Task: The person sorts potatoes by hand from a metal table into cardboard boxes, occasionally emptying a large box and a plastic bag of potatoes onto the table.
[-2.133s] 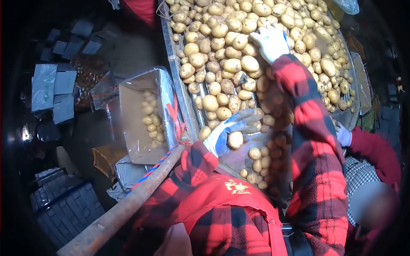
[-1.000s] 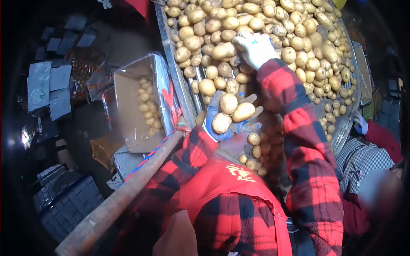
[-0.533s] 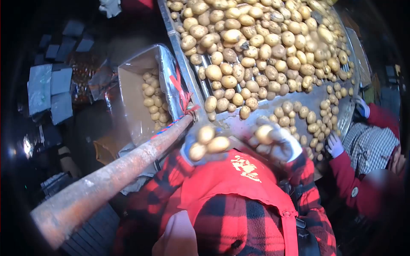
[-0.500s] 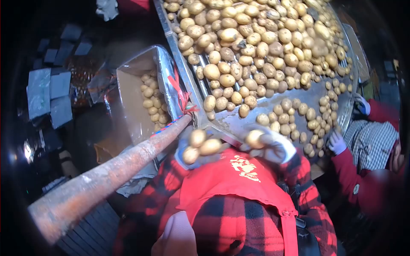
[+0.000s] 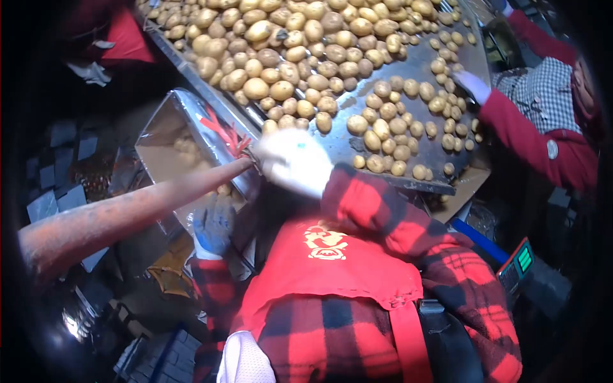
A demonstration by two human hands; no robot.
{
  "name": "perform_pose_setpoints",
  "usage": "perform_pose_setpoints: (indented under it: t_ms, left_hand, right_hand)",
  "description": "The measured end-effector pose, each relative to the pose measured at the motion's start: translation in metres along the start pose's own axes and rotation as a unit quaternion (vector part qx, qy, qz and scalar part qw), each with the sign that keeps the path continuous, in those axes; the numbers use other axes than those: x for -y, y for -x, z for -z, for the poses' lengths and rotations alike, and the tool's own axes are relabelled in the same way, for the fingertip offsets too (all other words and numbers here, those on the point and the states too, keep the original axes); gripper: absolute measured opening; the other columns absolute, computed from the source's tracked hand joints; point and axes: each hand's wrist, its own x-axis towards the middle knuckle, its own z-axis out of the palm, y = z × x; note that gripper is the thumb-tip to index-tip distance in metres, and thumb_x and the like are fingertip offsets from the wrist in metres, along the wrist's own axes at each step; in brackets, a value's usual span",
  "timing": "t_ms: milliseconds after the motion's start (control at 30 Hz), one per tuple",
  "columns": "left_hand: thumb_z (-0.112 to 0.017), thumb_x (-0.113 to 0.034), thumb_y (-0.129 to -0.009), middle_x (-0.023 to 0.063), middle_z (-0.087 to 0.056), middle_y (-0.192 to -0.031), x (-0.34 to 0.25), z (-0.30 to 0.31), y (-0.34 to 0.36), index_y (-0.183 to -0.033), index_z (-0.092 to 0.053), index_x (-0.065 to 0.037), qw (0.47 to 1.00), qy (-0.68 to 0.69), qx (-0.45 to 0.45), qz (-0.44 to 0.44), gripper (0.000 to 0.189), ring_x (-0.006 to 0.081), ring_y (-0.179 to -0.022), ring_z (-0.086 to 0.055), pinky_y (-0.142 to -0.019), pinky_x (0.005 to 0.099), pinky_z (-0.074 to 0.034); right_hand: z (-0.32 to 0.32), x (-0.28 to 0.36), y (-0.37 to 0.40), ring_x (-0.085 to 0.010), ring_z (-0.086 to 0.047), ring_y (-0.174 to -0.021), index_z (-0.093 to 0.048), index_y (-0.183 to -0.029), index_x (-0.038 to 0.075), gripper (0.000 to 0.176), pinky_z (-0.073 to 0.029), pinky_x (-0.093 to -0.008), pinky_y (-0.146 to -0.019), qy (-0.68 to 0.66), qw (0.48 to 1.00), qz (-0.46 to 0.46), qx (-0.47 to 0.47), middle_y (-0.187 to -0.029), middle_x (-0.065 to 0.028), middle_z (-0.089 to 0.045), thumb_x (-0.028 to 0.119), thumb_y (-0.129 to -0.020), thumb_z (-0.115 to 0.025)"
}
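Observation:
My left hand (image 5: 214, 225), in a blue-grey glove, is at the near side of a plastic-lined cardboard box (image 5: 156, 131). Its fingers stretch toward the box, and no potato shows in it. Several potatoes (image 5: 188, 148) lie inside, partly behind the rusty pole (image 5: 137, 204). My right hand (image 5: 297, 163), in a whitish glove, is smeared by motion beside the near corner of the metal sorting table (image 5: 348, 143). Its fingers are too blurred to read, and whether it holds anything is hidden. A large heap of potatoes (image 5: 300, 51) covers the table's far part.
Red ties (image 5: 223, 131) hang at the pole's upper end, between box and table. On the right, a co-worker's gloved hand (image 5: 472, 86) reaches among smaller potatoes (image 5: 396, 131). A scale display (image 5: 523, 258) stands at lower right.
The view has turned. My left hand, earlier holding three potatoes, has moved left to the box and shows none. My right hand, earlier holding a potato, has swung left toward the pole's end.

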Motion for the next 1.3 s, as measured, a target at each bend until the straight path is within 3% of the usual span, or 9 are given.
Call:
perform_pose_setpoints:
  t_ms: [67, 167, 333, 367, 600, 800, 967, 1133, 1300]
  left_hand:
    - [-0.056, -0.031, -0.100, 0.0166, -0.050, -0.148, 0.033, -0.042, -0.005, -0.142, -0.049, -0.004, 0.997, -0.024, 0.018, 0.066, 0.050, 0.0312, -0.136, -0.049, -0.113, 0.0484, -0.042]
    - [-0.050, -0.028, -0.104, 0.0166, -0.051, -0.147, 0.076, -0.069, -0.018, -0.143, -0.049, -0.002, 0.982, -0.042, 0.050, 0.180, 0.047, 0.0300, -0.137, -0.049, -0.113, 0.0470, -0.042]
    - [-0.050, -0.031, -0.105, 0.0193, -0.054, -0.144, 0.103, -0.097, -0.037, -0.142, -0.050, -0.001, 0.964, -0.101, 0.032, 0.243, 0.047, 0.0311, -0.130, -0.056, -0.110, 0.0477, -0.047]
    - [-0.050, -0.031, -0.105, 0.0193, -0.054, -0.144, 0.105, -0.098, -0.042, -0.142, -0.050, -0.001, 0.964, -0.103, 0.029, 0.243, 0.047, 0.0311, -0.130, -0.056, -0.110, 0.0477, -0.047]
    - [-0.058, -0.033, -0.103, 0.0151, -0.059, -0.137, 0.140, -0.146, -0.100, -0.139, -0.052, 0.002, 0.929, -0.356, 0.040, 0.095, 0.051, 0.0257, -0.126, -0.058, -0.109, 0.0376, -0.045]
    - [-0.066, -0.018, -0.090, 0.0199, -0.050, -0.147, 0.132, -0.168, -0.158, -0.140, -0.056, -0.008, 0.520, -0.788, 0.080, -0.321, 0.052, 0.0346, -0.139, -0.044, -0.116, 0.0434, -0.033]
    - [-0.067, -0.043, -0.082, 0.0284, -0.034, -0.157, 0.199, -0.169, -0.175, -0.144, -0.054, -0.019, 0.246, -0.906, 0.062, -0.340, 0.067, 0.0507, -0.146, -0.026, -0.116, 0.0695, -0.014]
    - [-0.065, -0.037, -0.084, 0.0122, -0.051, -0.143, 0.238, -0.150, -0.133, -0.130, -0.060, -0.011, 0.284, -0.862, 0.333, -0.255, 0.053, 0.0441, -0.140, -0.037, -0.115, 0.0648, -0.024]
    - [-0.065, -0.023, -0.085, 0.0094, -0.061, -0.131, 0.229, -0.173, -0.136, -0.122, -0.065, -0.010, 0.347, -0.833, 0.340, -0.265, 0.039, 0.0389, -0.131, -0.049, -0.109, 0.0545, -0.034]
  right_hand:
    - [-0.024, -0.059, 0.007, -0.0452, -0.049, -0.125, -0.053, -0.133, 0.001, 0.056, -0.034, -0.0561, -0.109, 0.164, 0.959, -0.052, -0.225, -0.137, -0.0257, -0.053, 0.029, -0.084, -0.061]
    - [-0.069, -0.074, 0.043, -0.0455, -0.035, -0.142, -0.039, -0.147, 0.000, 0.071, -0.015, -0.0596, -0.122, 0.186, 0.968, -0.117, -0.123, -0.151, -0.0279, -0.040, 0.030, -0.086, -0.061]
    - [0.013, -0.039, 0.101, -0.0353, -0.054, -0.127, -0.058, -0.130, 0.003, 0.055, -0.036, -0.0525, -0.112, 0.008, 0.987, -0.158, 0.036, -0.132, -0.0194, -0.060, 0.016, -0.077, -0.062]
    - [0.011, -0.062, 0.110, -0.0351, -0.057, -0.116, -0.064, -0.121, 0.007, 0.042, -0.042, -0.0509, -0.101, 0.093, 0.980, -0.143, -0.100, -0.122, -0.0134, -0.064, 0.015, -0.080, -0.059]
    - [0.044, -0.182, 0.094, -0.0390, -0.030, -0.147, -0.050, -0.146, 0.016, 0.058, -0.012, -0.0585, -0.122, 0.336, 0.897, -0.249, -0.143, -0.157, -0.0155, -0.041, 0.037, -0.093, -0.057]
    - [0.090, -0.207, 0.159, -0.0388, -0.042, -0.137, -0.045, -0.150, 0.011, 0.066, -0.024, -0.0585, -0.116, 0.422, 0.793, -0.346, -0.270, -0.150, -0.0186, -0.046, 0.038, -0.091, -0.060]
    - [0.025, -0.132, 0.188, -0.0354, -0.030, -0.148, -0.048, -0.148, 0.018, 0.063, -0.015, -0.0617, -0.121, 0.302, 0.902, -0.290, -0.099, -0.159, -0.0119, -0.038, 0.037, -0.089, -0.062]
    - [0.063, -0.135, 0.228, -0.0337, -0.048, -0.134, -0.062, -0.134, 0.013, 0.048, -0.025, -0.0556, -0.119, 0.244, 0.897, -0.301, -0.212, -0.138, -0.0110, -0.059, 0.025, -0.088, -0.068]
    - [0.146, -0.209, 0.131, -0.0343, -0.052, -0.129, -0.051, -0.143, 0.011, 0.061, -0.029, -0.0536, -0.115, 0.378, 0.814, -0.343, -0.276, -0.143, -0.0152, -0.052, 0.033, -0.088, -0.067]
